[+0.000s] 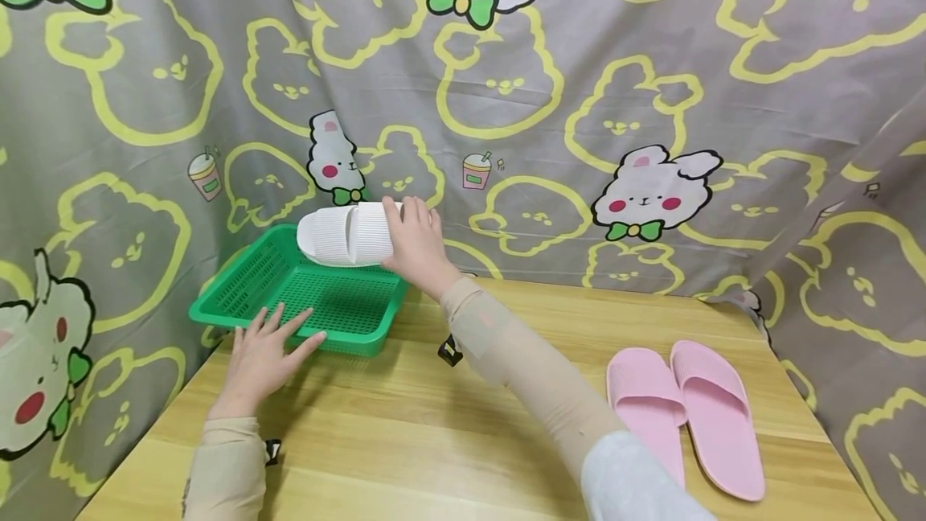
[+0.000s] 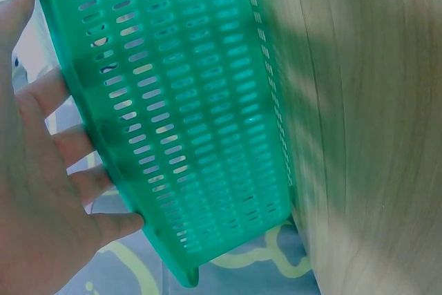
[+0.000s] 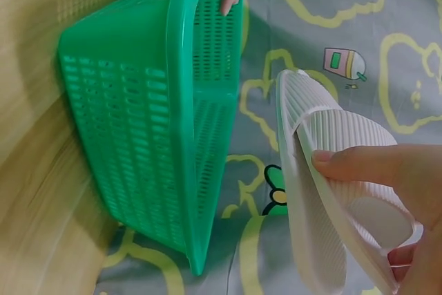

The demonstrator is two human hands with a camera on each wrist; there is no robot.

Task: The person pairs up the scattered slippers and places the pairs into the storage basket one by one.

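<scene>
Left of frame centre, right hand [image 1: 421, 246] grips white ribbed slippers [image 1: 333, 235] above green perforated basket [image 1: 362, 340]; left hand [image 1: 262, 362], fingers extended, touches its near edge. Wood-grain tabletop [image 1: 405, 432] beneath; grey bunny-print curtain [image 1: 528, 157] behind.

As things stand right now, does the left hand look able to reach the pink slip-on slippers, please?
Probably not easily: the beige-sleeved right arm lies between the left hand and the slippers, and that hand touches the green perforated plastic basket.
</scene>
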